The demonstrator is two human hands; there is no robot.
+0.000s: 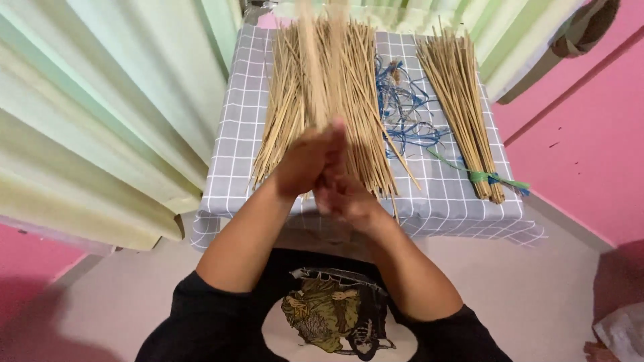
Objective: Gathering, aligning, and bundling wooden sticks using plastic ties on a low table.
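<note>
Closest in, the person's black shirt is cut off by the bottom edge, and both forearms rise from it toward the middle. The left hand [305,161] and right hand [349,194] are pressed together palm to palm, fingers mostly straight, with a few thin sticks [320,60] caught between them. The palms hide where those sticks begin, and above the fingertips they smear into a pale blur, so I cannot count them or see their tips. The right hand is blurred too, and its fingers are hard to separate from the left's.

Just beyond the hands sits a small tabletop [443,194] under a grey cloth with a white grid. A large loose pile of sticks [295,121] lies on it, fanned out, straw-coloured, thin and straight, running away from the person; the hands cover its near end. To its right is a tangle of blue string [406,114], then a tighter bundle of sticks [459,100] bound near its front end with a green tie [493,177].

Farthest off, pale green curtains [107,100] hang left and behind, and a pink wall [583,147] stands right. The far edge of the tabletop is cut by the frame.
</note>
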